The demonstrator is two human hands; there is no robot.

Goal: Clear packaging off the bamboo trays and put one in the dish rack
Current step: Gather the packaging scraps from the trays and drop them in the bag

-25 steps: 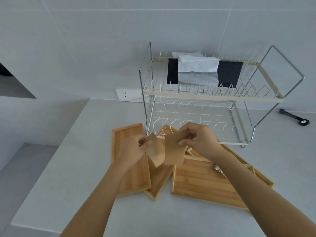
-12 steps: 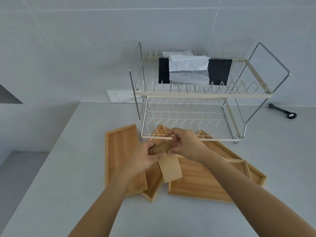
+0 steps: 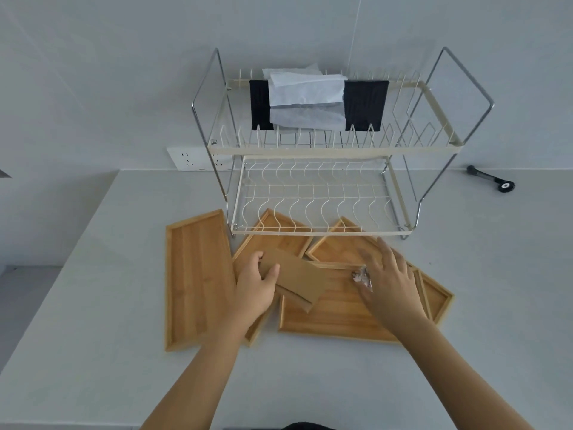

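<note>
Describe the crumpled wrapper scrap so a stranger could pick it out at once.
Start at the white two-tier dish rack on the counter; bamboo trays lie scattered before it. On the largest tray, nearest the person, the right hand reaches over a small crinkled shiny scrap. The only glinting thing there, unlike the flat brown cardboard held by the left hand.

Two bare forearms reach forward, both hands low and palms down.

The left hand [image 3: 255,285] is curled, thumb pressed against its fingers in a pinch on a piece of cardboard [image 3: 296,279]. The right hand [image 3: 389,280] is spread flat, fingers apart and pointing up and left, gripping nothing, well apart from the left.
</note>
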